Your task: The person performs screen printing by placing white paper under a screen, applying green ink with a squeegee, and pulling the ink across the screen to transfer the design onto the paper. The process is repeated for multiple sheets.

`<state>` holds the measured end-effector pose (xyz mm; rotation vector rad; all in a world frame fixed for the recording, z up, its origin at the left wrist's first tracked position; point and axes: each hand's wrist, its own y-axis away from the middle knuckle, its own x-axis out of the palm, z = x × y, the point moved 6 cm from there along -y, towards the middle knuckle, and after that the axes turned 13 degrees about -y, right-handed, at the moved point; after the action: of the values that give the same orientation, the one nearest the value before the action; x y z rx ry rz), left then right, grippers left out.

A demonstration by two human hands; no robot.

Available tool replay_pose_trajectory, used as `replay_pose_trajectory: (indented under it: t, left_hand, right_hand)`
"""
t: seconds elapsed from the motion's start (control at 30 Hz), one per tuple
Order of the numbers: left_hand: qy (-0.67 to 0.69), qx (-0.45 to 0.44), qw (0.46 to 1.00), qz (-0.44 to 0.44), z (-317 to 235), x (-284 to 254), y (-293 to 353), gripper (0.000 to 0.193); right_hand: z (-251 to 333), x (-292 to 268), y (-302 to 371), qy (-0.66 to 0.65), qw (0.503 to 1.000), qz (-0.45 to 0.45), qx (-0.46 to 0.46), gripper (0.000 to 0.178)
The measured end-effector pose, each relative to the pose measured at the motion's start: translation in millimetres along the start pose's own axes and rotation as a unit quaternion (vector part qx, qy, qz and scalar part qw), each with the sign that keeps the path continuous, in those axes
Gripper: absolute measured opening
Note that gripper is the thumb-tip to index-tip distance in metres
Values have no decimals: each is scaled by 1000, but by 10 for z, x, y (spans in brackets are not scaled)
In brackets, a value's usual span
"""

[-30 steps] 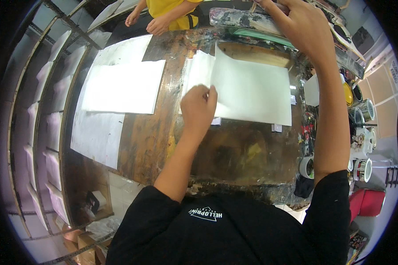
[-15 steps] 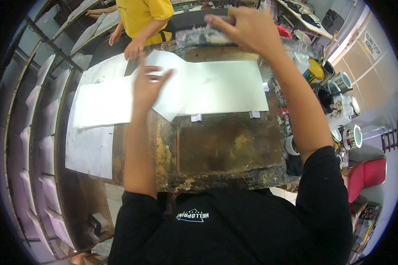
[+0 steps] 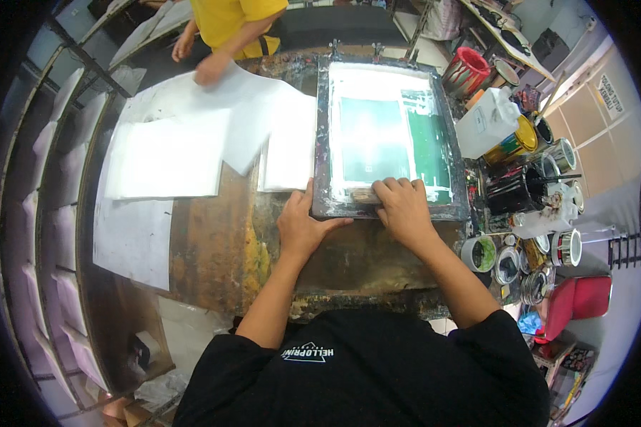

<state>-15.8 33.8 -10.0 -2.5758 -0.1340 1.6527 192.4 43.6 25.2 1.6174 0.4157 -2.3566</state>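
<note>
A screen-printing frame (image 3: 321, 153) with dark edges and a green and white mesh lies flat on the stained table. At its near left corner my left hand (image 3: 303, 229) grips the edge, thumb stretched along the front and fingers at the side. My right hand (image 3: 404, 213) is closed on a squeegee (image 3: 365, 195) with a worn wooden handle, resting at the near end of the mesh. White paper (image 3: 285, 160) shows beside the frame's left edge; whatever lies under the frame is hidden.
Across the table a person in yellow (image 3: 228, 28) has a hand on a white sheet (image 3: 253, 107). A stack of white paper (image 3: 167, 156) lies at left, near a drying rack (image 3: 96, 206). Paint cans (image 3: 513, 139) and a white jug (image 3: 488, 122) crowd the right edge.
The raised screen frame has come down flat over the paper. My left hand has moved from the sheet to the frame's corner, and my right hand has come down near onto the squeegee.
</note>
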Motion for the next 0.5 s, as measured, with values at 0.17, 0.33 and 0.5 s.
replay_pose_trajectory:
  t: [0.17,0.33,0.5]
  left_hand:
    - [15,24,999,-27,55,71,2,115]
    - [16,41,998,-46,38,30,-16,116]
    - [87,56,992,-67,28,23,-23,115]
  right_hand:
    - [-309,35,-726,30,997,-69,-5,31]
    - [-822,-77,-1943,61,997,-35,15,31]
    - [-1112,-241,-2459,8,999,9,31,34]
